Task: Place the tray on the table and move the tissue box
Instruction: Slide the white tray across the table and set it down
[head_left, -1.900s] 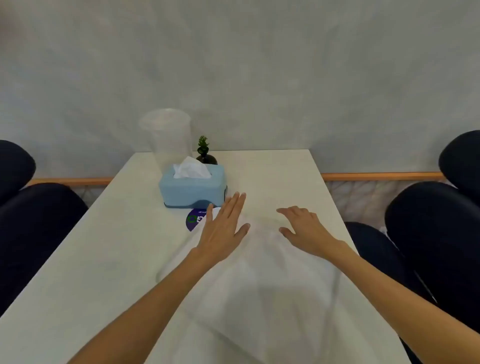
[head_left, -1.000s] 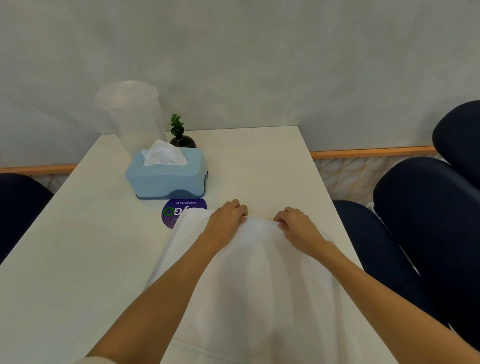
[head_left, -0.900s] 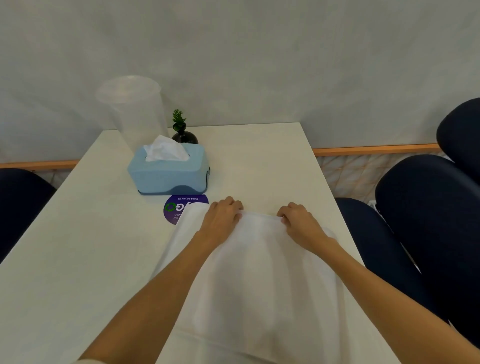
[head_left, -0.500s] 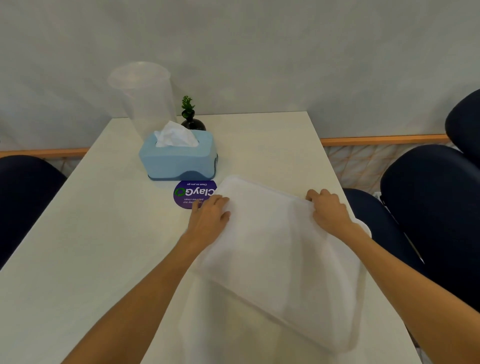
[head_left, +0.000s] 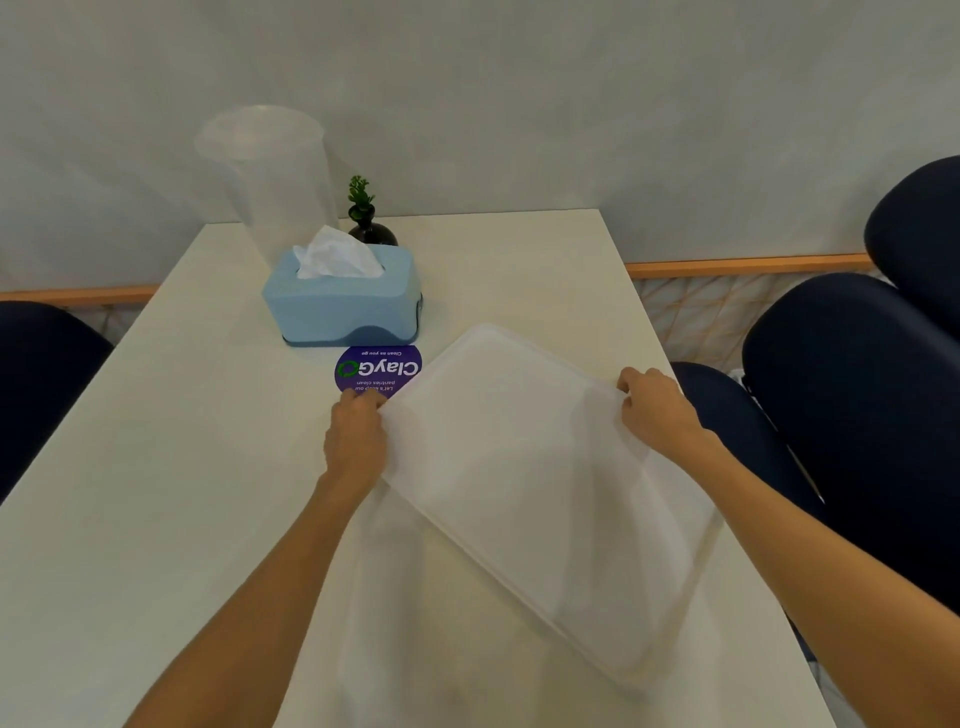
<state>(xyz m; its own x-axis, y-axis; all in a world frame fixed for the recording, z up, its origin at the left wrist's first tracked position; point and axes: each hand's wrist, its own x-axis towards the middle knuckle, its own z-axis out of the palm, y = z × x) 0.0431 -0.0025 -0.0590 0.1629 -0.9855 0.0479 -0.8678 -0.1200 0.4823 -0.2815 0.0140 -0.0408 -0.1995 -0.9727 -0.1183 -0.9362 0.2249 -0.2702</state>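
A translucent white tray (head_left: 524, 467) is held tilted above the white table (head_left: 171, 467), turned at an angle with one corner towards the tissue box. My left hand (head_left: 356, 439) grips its left edge, and my right hand (head_left: 654, 410) grips its right edge. Another pale translucent tray (head_left: 415, 639) lies flat on the table beneath it. The light blue tissue box (head_left: 343, 299), with a white tissue sticking out of its top, stands on the table beyond my left hand, apart from both hands.
A purple round sticker (head_left: 376, 370) lies between the tissue box and the tray. A tall clear plastic container (head_left: 270, 176) and a small potted plant (head_left: 366, 221) stand behind the box by the wall. Dark blue chairs (head_left: 852, 395) flank the table on both sides.
My hands closed on the far edge of the top tray, then lifted it and turned it clockwise. My hands have spread apart to its left and right edges.
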